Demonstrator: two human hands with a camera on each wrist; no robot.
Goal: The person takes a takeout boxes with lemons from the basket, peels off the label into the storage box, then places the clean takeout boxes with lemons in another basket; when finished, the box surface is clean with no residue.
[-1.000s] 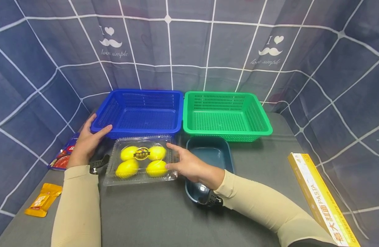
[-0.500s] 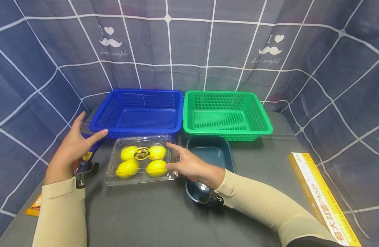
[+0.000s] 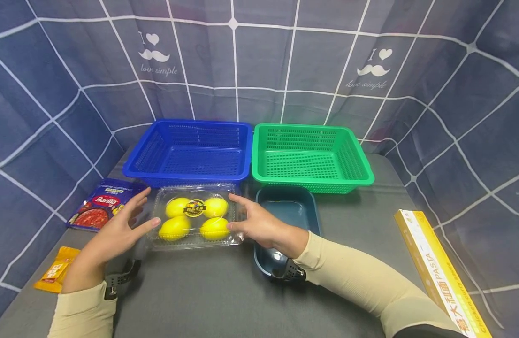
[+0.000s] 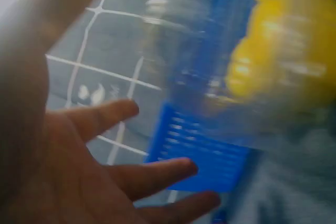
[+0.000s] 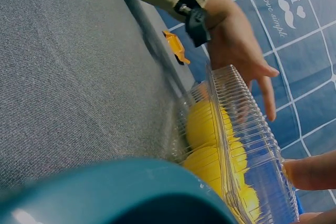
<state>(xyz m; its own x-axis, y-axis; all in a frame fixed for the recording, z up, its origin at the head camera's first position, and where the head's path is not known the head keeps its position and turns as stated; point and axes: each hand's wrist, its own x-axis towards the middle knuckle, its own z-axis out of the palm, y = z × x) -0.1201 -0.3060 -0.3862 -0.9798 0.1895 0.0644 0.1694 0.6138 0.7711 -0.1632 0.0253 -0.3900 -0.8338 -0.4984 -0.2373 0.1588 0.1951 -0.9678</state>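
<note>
A clear plastic clamshell box of lemons [image 3: 194,241] sits in front of the blue basket, its lid shut, with several yellow lemons [image 3: 215,207] inside. My right hand [image 3: 263,227] holds the box's right edge, thumb and index finger over the lid. At the box's left side my left hand [image 3: 118,232] stands with fingers spread and thumb apart, its thumb tip close to the corner. The left wrist view is blurred, but a gap shows between those fingers and the box. Seen from the right wrist, the lemons [image 5: 207,124] show through the ribbed side wall.
Behind stand a blue basket [image 3: 187,180] and a green basket [image 3: 312,180]. A dark teal tub [image 3: 295,199] lies under my right forearm. At left are a Barilla pouch [image 3: 103,202] and an orange packet [image 3: 57,270]; a pasta box [image 3: 441,272] lies at right.
My left hand first left the blue basket's corner and swung left, then came down and right towards the box, uncovering the Barilla pouch. The right hand has stayed in place.
</note>
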